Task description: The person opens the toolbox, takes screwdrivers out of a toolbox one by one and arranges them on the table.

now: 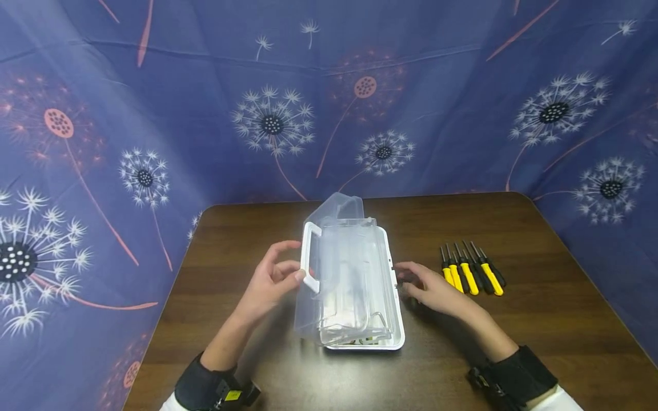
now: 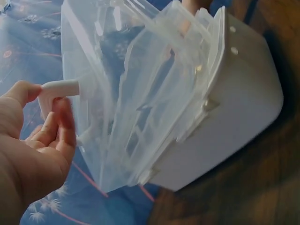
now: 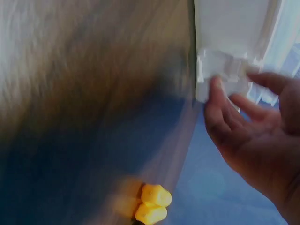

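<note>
A white storage box (image 1: 400, 337) stands on the table, its clear plastic lid (image 1: 336, 205) raised and tilted over to the left. My left hand (image 1: 269, 282) pinches the lid's white carrying handle (image 1: 307, 257) between thumb and fingers, which the left wrist view shows from the side. A clear tray (image 1: 354, 274) sits over the box; small items beneath it show only as specks at the front. On the right side of the box, my right hand (image 1: 432, 288) has loosely bent fingers at the white latch (image 3: 218, 65); whether they touch it is unclear.
Several screwdrivers (image 1: 469, 274) with yellow or black handles lie in a row on the wooden table (image 1: 545, 331), right of my right hand. A blue cloth (image 1: 329, 125) with dandelion prints hangs behind the table and at its sides.
</note>
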Demonstrator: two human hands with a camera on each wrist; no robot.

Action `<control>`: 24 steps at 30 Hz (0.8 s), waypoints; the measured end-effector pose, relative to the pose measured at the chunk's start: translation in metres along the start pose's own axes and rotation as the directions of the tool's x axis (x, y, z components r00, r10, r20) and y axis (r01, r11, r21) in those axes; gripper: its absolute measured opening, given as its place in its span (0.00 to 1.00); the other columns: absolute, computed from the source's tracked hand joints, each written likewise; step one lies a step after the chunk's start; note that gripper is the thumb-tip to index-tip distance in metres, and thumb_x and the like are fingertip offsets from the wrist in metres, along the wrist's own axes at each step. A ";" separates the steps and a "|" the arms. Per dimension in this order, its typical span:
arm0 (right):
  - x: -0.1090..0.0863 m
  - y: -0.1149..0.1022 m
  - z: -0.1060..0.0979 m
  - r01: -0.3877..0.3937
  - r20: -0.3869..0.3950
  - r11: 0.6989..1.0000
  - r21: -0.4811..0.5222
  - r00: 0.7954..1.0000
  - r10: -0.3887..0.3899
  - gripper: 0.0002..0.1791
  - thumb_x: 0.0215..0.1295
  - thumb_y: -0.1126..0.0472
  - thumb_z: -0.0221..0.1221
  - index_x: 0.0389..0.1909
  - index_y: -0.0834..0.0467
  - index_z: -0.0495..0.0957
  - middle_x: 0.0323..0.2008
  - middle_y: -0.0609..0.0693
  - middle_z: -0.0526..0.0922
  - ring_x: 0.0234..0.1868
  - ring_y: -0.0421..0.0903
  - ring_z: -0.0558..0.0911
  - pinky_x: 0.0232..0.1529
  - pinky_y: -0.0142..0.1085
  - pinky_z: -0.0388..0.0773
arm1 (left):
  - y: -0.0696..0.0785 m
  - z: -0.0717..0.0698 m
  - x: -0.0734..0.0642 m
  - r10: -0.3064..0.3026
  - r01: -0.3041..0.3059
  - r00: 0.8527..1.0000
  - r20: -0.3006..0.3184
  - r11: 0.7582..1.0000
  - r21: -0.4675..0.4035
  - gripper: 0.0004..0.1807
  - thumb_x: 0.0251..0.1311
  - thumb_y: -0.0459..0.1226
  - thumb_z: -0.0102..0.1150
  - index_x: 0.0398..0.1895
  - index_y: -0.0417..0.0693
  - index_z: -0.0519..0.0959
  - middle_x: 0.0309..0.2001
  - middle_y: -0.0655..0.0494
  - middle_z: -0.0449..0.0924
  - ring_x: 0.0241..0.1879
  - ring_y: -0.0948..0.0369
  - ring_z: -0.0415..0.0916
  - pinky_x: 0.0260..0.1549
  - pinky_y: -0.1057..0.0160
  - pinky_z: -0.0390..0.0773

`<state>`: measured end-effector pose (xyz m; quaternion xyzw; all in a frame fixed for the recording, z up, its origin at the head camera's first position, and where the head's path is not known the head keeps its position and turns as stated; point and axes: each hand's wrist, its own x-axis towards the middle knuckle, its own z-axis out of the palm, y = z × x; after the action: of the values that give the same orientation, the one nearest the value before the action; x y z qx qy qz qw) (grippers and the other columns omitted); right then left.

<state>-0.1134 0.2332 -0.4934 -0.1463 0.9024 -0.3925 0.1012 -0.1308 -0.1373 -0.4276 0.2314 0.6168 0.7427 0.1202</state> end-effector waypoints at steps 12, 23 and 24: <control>0.010 0.003 0.012 0.117 0.062 0.981 -0.156 0.992 -0.109 0.38 0.53 0.54 0.67 0.64 0.62 0.68 0.52 0.57 0.75 0.36 0.46 0.77 0.37 0.37 0.79 | -0.022 0.030 0.012 -0.032 0.040 0.995 0.090 0.995 -0.091 0.15 0.62 0.24 0.53 0.43 0.29 0.58 0.40 0.47 0.81 0.40 0.56 0.82 0.39 0.55 0.86; 0.009 0.007 0.004 0.076 0.008 0.963 -0.260 0.997 -0.077 0.31 0.53 0.54 0.67 0.58 0.60 0.74 0.55 0.58 0.79 0.52 0.54 0.75 0.52 0.52 0.77 | -0.025 0.046 0.019 -0.042 0.035 0.995 0.086 0.996 0.076 0.15 0.61 0.27 0.57 0.45 0.30 0.64 0.44 0.24 0.80 0.24 0.63 0.76 0.20 0.68 0.80; 0.008 0.008 0.002 0.072 0.003 0.961 -0.267 0.997 -0.073 0.31 0.53 0.53 0.67 0.58 0.60 0.74 0.56 0.59 0.78 0.54 0.55 0.74 0.54 0.54 0.75 | -0.024 0.047 0.020 -0.044 0.035 0.996 0.079 0.993 0.110 0.15 0.61 0.28 0.58 0.46 0.31 0.65 0.43 0.26 0.81 0.20 0.65 0.72 0.15 0.71 0.74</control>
<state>-0.1219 0.2340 -0.5012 -0.1903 0.9414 -0.2713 0.0630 -0.1272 -0.0823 -0.4411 0.2555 0.6554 0.6954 0.1472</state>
